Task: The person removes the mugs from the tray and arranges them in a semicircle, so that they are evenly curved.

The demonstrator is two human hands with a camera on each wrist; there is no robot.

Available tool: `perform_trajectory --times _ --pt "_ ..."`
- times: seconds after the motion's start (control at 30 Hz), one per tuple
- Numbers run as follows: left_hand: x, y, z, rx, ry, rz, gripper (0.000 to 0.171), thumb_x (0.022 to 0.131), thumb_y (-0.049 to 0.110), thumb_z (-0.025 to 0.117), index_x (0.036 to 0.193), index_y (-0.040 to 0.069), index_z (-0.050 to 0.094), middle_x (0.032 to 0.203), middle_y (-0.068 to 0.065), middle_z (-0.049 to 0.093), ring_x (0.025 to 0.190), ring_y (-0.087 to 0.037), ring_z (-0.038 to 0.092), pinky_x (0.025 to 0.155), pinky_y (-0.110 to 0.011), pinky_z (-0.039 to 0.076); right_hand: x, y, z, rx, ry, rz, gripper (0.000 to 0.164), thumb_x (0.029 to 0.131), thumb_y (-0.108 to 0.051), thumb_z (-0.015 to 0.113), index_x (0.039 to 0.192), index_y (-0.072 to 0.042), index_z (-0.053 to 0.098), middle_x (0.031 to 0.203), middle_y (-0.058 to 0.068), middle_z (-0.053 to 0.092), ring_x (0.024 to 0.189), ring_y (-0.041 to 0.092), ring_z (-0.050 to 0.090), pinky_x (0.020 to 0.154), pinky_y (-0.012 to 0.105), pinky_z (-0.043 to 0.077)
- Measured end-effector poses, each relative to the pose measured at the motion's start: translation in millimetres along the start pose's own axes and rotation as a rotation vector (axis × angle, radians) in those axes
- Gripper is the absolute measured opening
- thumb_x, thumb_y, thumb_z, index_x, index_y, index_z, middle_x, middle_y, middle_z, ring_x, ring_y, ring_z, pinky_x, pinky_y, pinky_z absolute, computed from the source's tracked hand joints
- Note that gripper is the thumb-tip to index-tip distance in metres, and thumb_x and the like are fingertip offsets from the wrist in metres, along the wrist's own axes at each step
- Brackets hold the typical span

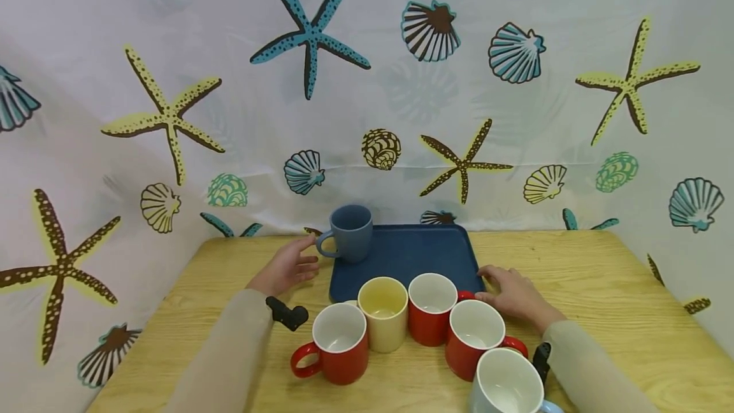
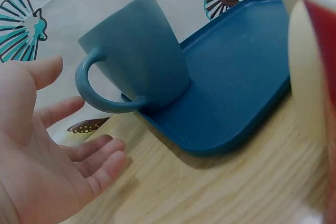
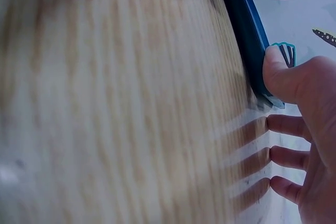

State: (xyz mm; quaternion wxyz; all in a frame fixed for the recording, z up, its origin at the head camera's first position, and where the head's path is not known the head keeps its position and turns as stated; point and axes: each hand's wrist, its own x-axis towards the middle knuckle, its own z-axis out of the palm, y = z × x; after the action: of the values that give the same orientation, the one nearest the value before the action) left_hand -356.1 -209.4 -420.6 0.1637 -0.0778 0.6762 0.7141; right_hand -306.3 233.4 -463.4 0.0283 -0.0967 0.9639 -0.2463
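A blue-grey mug [image 1: 357, 241] stands upright on the left end of a dark blue tray [image 1: 421, 253] at the back of the table. My left hand [image 1: 289, 266] is beside the mug's handle [image 2: 86, 85], fingers spread and nothing in the palm; its index fingertip comes right up to the handle in the left wrist view. On the other side, my right hand [image 1: 513, 292] rests at the tray's right edge. In the right wrist view its thumb [image 3: 281, 74] overlaps the tray's rim, while the other fingertips meet the wooden table.
In front of the tray stand a red mug [image 1: 344, 362] at left, a yellow mug [image 1: 388, 333], two more red mugs [image 1: 427, 329] [image 1: 461, 357] and a light blue mug [image 1: 487, 394] nearest me. Behind the table [image 1: 579, 279] hangs a shell-patterned cloth [image 1: 367, 101].
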Motion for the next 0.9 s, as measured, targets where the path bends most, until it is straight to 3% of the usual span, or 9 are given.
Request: perform_trajectory --times 0.23,0.47,0.63,0.9 --pt "8.4 3.0 2.7 -0.111 0.009 -0.076 0.061 0.094 0.048 0.048 0.139 0.011 0.03 0.144 -0.031 0.021 0.13 -0.041 0.029 0.104 -0.047 0.031 0 -1 -1 0.008 -0.007 0.001 0.063 0.081 -0.045 0.067 0.131 -0.012 0.05 0.132 0.015 0.05 0.12 0.039 0.04 0.093 0.062 0.034" --pt "15.9 7.9 11.6 0.003 0.079 -0.116 0.071 0.09 0.049 0.055 0.142 0.011 0.026 0.139 -0.028 0.031 0.124 -0.036 0.038 0.098 -0.042 0.038 0 0 -1 0.005 -0.005 -0.002 0.062 0.081 -0.044 0.068 0.131 -0.012 0.05 0.132 0.015 0.05 0.12 0.039 0.04 0.094 0.062 0.033" --pt "16.9 9.6 20.1 0.04 0.117 -0.116 0.06 0.093 0.044 0.05 0.137 0.003 0.04 0.136 -0.026 0.035 0.121 -0.035 0.039 0.099 -0.044 0.039 0 0 -1 0.009 -0.012 -0.004 0.062 0.082 -0.044 0.067 0.131 -0.011 0.05 0.134 0.015 0.049 0.121 0.04 0.038 0.096 0.062 0.03" --pt "19.4 12.8 24.8 0.006 0.122 -0.146 0.062 0.093 0.044 0.052 0.138 0.005 0.039 0.138 -0.026 0.031 0.123 -0.035 0.036 0.099 -0.045 0.038 0 0 -2 0.028 -0.008 0.01 0.061 0.082 -0.044 0.068 0.131 -0.012 0.051 0.133 0.014 0.049 0.12 0.038 0.038 0.095 0.061 0.031"
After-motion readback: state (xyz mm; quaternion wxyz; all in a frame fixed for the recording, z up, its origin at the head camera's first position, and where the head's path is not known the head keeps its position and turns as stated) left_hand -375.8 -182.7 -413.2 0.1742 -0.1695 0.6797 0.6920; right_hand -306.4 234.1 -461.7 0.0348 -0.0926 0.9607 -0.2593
